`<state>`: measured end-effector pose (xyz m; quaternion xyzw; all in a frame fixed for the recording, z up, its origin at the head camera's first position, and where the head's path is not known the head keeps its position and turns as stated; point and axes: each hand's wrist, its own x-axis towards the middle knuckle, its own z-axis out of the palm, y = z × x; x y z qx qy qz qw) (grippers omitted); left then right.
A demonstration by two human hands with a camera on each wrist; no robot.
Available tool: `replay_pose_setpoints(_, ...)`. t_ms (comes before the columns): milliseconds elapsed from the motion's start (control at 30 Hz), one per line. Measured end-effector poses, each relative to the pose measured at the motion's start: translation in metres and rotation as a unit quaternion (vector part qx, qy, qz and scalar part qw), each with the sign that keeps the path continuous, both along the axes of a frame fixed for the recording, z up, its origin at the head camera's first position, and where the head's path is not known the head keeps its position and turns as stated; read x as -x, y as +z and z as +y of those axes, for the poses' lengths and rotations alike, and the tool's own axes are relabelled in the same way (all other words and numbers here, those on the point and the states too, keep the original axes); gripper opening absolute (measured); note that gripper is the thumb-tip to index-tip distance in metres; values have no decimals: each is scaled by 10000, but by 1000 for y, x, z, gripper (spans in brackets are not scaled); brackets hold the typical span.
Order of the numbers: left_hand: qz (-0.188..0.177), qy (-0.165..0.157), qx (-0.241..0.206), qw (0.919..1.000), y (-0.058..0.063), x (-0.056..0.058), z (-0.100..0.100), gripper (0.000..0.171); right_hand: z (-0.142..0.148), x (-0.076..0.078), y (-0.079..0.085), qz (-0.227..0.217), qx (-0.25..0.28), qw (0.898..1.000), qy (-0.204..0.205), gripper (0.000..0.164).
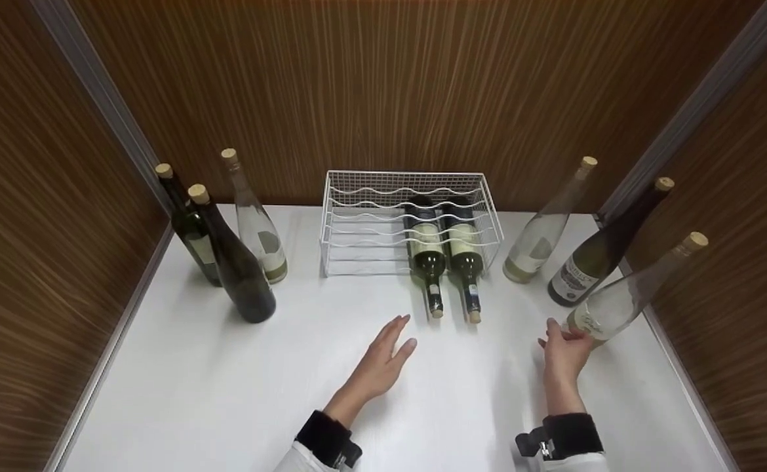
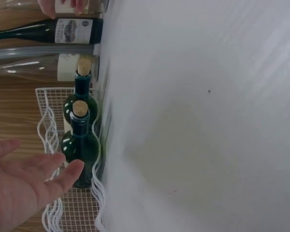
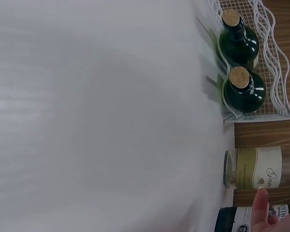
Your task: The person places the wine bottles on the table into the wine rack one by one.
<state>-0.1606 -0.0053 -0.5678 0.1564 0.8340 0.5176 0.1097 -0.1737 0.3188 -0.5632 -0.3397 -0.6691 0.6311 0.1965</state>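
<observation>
In the head view my left hand point(image 1: 378, 367) hovers over the white table, fingers spread and holding nothing. It is nearest to two dark green wine bottles point(image 1: 429, 262) lying in a white wire rack point(image 1: 364, 272), corked necks toward me. Over at the right, my right hand point(image 1: 566, 357) is at the lower part of a clear corked bottle point(image 1: 626, 301) that stands upright. Its fingers overlap the bottle's label; whether they touch the glass cannot be told. In the right wrist view only a little of that hand point(image 3: 270, 220) shows, a digit extended.
Beside the right hand stand a dark labelled bottle point(image 1: 593, 259) and another clear bottle point(image 1: 544, 236). On the left are two dark bottles point(image 1: 239, 275) and one clear bottle point(image 1: 262, 236), all corked. Wood-grain panels point(image 1: 410, 85) enclose the table point(image 1: 226, 393) on the back and sides.
</observation>
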Motion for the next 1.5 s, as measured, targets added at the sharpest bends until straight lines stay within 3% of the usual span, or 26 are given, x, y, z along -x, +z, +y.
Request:
replay_pose_setpoints(133, 67, -14, -39, 10000, 2, 0, 0, 68, 14, -3, 1, -119, 268, 9980, -557, 74)
replay_pose_setpoints(333, 88, -85, -93, 9999, 4, 0, 2, 69, 33, -2, 5, -756, 441, 9904, -1068, 84)
replay_pose_setpoints(433, 57, -120, -101, 9999, 5, 1, 4, 69, 41, 0, 8, -894, 371, 9903, -992, 100)
replay_pose_setpoints(600, 78, -149, -117, 9998, 7, 2, 7, 68, 52, 3, 15, -720, 306, 9949, -638, 115)
replay_pose_setpoints(1000, 207, -262, -233, 9992, 17, 8, 15, 66, 73, 19, 25, -519, 48, 9979, -388, 108)
replay_pose_setpoints(1233, 238, -436, -156, 9986, 23, 16, 24, 67, 75, 21, 26, -496, 71, 9979, -416, 99)
replay_pose_setpoints(1500, 146, -611, -201, 9978, 27, 22, 31, 63, 73, 21, 26, -349, -5, 9987, -381, 99)
